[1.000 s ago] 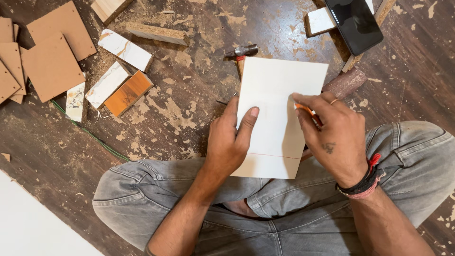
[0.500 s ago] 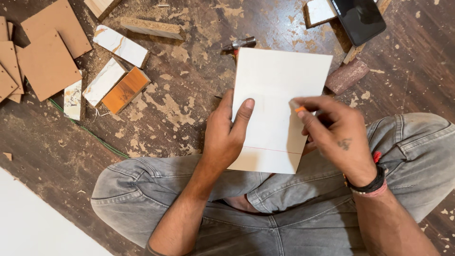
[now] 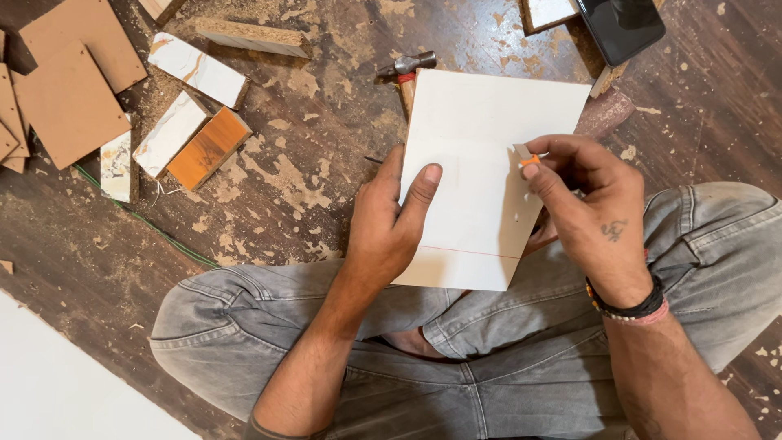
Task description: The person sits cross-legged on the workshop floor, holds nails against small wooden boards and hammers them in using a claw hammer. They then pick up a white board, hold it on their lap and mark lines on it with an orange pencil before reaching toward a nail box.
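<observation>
Right hand (image 3: pixel 590 208): we pinch a small orange-tipped pencil stub (image 3: pixel 525 157) over the board's right edge.
Left hand (image 3: pixel 393 220): we clasp the smooth white rectangular board (image 3: pixel 481 155), thumb on top.
Board: on our lap, hammer (image 3: pixel 407 67) behind it.
Floor (image 3: pixel 309 163): dusty dark wood left of the board.

A smooth, matt white laminate sheet (image 3: pixel 489 175) lies on a rough, dark wooden floor (image 3: pixel 309 163) strewn with pale sawdust. Offcuts (image 3: pixel 195 69) show glossy marbled and orange wood-grain faces; brown boards (image 3: pixel 69 102) look matt, like fibreboard. A metal hammer head (image 3: pixel 411 63) gleams dully beside a glossy black phone (image 3: pixel 623 24).
</observation>
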A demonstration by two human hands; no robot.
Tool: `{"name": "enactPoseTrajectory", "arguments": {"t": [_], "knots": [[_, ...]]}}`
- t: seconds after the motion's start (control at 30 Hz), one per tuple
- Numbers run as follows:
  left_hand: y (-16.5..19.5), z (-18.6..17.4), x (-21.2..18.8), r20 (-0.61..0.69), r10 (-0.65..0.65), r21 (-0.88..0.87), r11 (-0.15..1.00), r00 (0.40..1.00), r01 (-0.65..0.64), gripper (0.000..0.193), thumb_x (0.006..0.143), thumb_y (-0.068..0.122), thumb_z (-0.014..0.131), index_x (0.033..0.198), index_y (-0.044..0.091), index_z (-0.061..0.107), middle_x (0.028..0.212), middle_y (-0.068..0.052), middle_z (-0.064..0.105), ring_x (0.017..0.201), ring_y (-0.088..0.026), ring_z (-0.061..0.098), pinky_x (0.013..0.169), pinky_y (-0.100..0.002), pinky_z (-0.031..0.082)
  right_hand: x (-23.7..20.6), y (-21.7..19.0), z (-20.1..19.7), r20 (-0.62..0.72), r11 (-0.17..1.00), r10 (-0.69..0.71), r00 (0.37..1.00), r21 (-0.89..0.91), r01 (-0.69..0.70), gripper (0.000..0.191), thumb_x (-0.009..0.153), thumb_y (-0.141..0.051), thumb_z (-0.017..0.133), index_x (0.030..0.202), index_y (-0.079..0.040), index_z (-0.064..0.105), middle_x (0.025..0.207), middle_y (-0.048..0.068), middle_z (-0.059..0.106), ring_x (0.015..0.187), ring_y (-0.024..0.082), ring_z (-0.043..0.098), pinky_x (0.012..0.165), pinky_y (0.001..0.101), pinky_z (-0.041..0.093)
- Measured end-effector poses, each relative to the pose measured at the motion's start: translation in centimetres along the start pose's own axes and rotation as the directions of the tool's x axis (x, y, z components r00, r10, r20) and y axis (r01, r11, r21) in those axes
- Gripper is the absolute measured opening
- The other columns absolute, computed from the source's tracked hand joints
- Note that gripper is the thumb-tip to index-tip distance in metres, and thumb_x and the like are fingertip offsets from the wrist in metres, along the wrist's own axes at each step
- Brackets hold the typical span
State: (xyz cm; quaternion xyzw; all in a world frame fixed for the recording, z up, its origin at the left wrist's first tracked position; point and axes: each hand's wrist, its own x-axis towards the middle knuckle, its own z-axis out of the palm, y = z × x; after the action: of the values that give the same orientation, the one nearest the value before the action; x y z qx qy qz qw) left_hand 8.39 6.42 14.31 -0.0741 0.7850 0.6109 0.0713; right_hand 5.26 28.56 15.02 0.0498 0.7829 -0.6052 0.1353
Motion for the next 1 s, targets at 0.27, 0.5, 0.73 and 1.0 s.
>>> {"name": "enactPoseTrajectory", "arguments": {"t": [0.27, 0.5, 0.73, 1.0], "knots": [[0.5, 0.3, 0.0, 0.014, 0.019, 0.001, 1.000, 1.000, -0.019, 0.044, 0.109, 0.040, 0.049, 0.124, 0.000, 0.061, 0.094, -0.013, 0.075, 0.085, -0.021, 0.076, 0.071, -0.035, 0.059, -0.2, -0.9, -0.1, -0.002, 0.994, 0.104, 0.995, 0.019, -0.104, 0.027, 0.098, -0.009, 0.070, 0.123, 0.001, 0.066, 0.088, 0.002, 0.068, 0.070, 0.006, 0.065, 0.049, 0.0226, 0.056], [1.0, 0.4, -0.2, -0.001, 0.042, 0.043, 0.998, 0.999, -0.042, 0.040, 0.110, 0.037, 0.050, 0.120, 0.000, 0.061, 0.091, -0.013, 0.073, 0.081, -0.020, 0.074, 0.070, -0.035, 0.057, -0.2, -0.4, 0.2, 0.013, 0.998, 0.024, 1.000, 0.060, -0.025, 0.029, 0.099, -0.005, 0.071, 0.127, 0.003, 0.064, 0.088, 0.002, 0.064, 0.071, 0.007, 0.063, 0.058, 0.0205, 0.053], [1.2, 0.5, -0.6, -0.006, 0.076, 0.044, 0.996, 0.997, -0.075, 0.041, 0.110, 0.037, 0.050, 0.125, 0.001, 0.062, 0.094, -0.012, 0.075, 0.084, -0.019, 0.075, 0.072, -0.035, 0.059, -0.3, -0.3, 0.2, 0.014, 0.996, 0.046, 0.999, 0.073, -0.047, 0.026, 0.099, -0.004, 0.070, 0.123, 0.004, 0.063, 0.090, 0.003, 0.068, 0.072, 0.006, 0.065, 0.061, 0.0207, 0.055], [0.8, 0.5, -0.8, -0.002, -0.002, -0.018, 1.000, 1.000, 0.002, 0.040, 0.109, 0.037, 0.049, 0.123, 0.002, 0.062, 0.095, -0.011, 0.074, 0.084, -0.018, 0.076, 0.070, -0.033, 0.060, -1.2, -0.5, 0.9, 0.139, 0.998, 0.066, 0.988, -0.030, -0.062, 0.022, 0.096, -0.006, 0.071, 0.115, 0.003, 0.066, 0.079, 0.001, 0.063, 0.066, 0.006, 0.060, 0.055, 0.0209, 0.050]]}}
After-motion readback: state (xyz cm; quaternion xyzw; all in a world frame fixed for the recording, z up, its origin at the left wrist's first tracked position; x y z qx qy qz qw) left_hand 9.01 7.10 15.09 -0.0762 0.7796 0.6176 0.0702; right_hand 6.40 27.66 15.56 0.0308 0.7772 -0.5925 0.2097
